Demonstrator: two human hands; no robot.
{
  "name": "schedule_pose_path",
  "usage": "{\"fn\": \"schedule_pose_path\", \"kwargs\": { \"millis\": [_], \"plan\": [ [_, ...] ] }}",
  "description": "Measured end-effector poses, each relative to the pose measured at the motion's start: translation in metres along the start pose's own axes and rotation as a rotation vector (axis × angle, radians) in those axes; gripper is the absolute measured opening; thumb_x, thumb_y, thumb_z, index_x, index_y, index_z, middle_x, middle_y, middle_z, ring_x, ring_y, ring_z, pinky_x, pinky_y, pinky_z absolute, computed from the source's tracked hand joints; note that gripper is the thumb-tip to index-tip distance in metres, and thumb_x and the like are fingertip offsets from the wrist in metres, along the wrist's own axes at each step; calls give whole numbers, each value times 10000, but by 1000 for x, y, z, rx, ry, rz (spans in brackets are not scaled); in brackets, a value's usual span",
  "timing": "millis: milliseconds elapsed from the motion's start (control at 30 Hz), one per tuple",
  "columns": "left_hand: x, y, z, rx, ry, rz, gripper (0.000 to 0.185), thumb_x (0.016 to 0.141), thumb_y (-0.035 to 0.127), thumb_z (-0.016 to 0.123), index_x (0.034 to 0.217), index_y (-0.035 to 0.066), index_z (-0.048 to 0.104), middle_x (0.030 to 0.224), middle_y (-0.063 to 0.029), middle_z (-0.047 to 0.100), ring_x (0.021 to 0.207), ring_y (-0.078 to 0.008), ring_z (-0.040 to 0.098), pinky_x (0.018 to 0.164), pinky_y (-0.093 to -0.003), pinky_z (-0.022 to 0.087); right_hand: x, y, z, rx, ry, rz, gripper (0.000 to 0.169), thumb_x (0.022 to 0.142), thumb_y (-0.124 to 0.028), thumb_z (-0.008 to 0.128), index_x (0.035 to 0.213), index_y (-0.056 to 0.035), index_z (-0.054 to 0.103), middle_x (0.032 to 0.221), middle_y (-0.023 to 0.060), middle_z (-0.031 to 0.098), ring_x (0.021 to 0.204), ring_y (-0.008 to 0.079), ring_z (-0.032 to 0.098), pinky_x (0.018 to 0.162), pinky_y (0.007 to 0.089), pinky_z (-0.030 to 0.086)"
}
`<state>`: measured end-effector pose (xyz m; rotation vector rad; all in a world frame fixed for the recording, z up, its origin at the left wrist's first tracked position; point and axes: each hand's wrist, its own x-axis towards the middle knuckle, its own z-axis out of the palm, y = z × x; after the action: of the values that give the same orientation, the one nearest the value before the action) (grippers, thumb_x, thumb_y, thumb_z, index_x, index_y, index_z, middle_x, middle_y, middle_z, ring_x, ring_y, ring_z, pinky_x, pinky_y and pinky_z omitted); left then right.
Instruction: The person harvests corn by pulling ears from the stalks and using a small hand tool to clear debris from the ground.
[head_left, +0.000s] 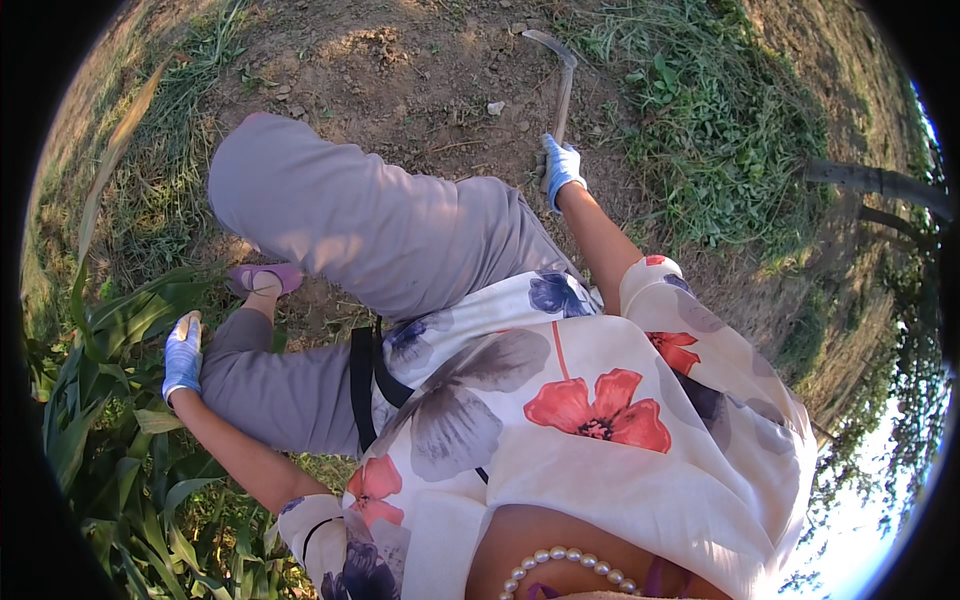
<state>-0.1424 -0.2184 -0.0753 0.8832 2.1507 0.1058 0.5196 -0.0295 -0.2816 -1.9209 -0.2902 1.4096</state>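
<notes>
A sickle (564, 91) with a curved metal blade and a wooden handle is gripped in my right hand (561, 171). This hand wears a blue work glove with a grey palm, and the sickle's blade points away from me over bare soil. My left hand (183, 352), in a matching glove, is beside my knee in grey trousers (232, 360). Long green leaves of maize-like plants (142, 315) stand close against it. Its palm side is partly hidden, so whether it holds a leaf is unclear.
Cut grass and weeds (712, 142) lie heaped at the right, with more cut grass (161, 165) at the left. Dry soil (420, 82) with a pale stone (495, 108) spreads ahead. A dark trunk or post (874, 180) stands at far right. My foot wears a purple shoe (281, 277).
</notes>
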Motion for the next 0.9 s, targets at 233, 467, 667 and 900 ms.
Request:
{"fn": "schedule_pose_path", "kwargs": {
  "millis": [233, 467, 667, 900],
  "plan": [
    [-19, 9, 2, -102, 47, -29, 313, 922, 221, 507, 1123, -10, 573, 1000, -72, 619, 843, -152, 576, 795, -281, 451, -28, 54, 2, -716, 24, -146, 467, 741, -325, 669, 1041, 18, 566, 871, 167, 627, 764, 262, 597, 693, 388, 461],
    [-17, 19, 1, 97, 40, 24, 309, 925, 241, 488, 1113, 17, 587, 959, -77, 632, 809, -152, 576, 779, -280, 455, -28, 79, -42, -615, 39, -168, 423, 760, -309, 675, 1006, 17, 566, 770, 139, 616, 659, 242, 560, 647, 361, 453],
    [-12, 28, 11, -76, 37, 23, 323, 926, 245, 493, 1132, 10, 574, 986, -83, 626, 833, -157, 580, 789, -280, 451, -2, 16, -15, -376, 150, -207, 389, 779, -274, 667, 1002, 24, 551, 799, 106, 599, 648, 196, 507, 626, 344, 437],
    [-8, 27, 6, 161, 15, 104, 343, 922, 275, 493, 1128, 16, 585, 1069, -80, 626, 949, -186, 583, 848, -293, 433, -18, 61, -37, -993, 115, -174, 494, 754, -342, 664, 1078, 8, 533, 934, 233, 620, 871, 361, 607, 759, 404, 464]
  ]
}}
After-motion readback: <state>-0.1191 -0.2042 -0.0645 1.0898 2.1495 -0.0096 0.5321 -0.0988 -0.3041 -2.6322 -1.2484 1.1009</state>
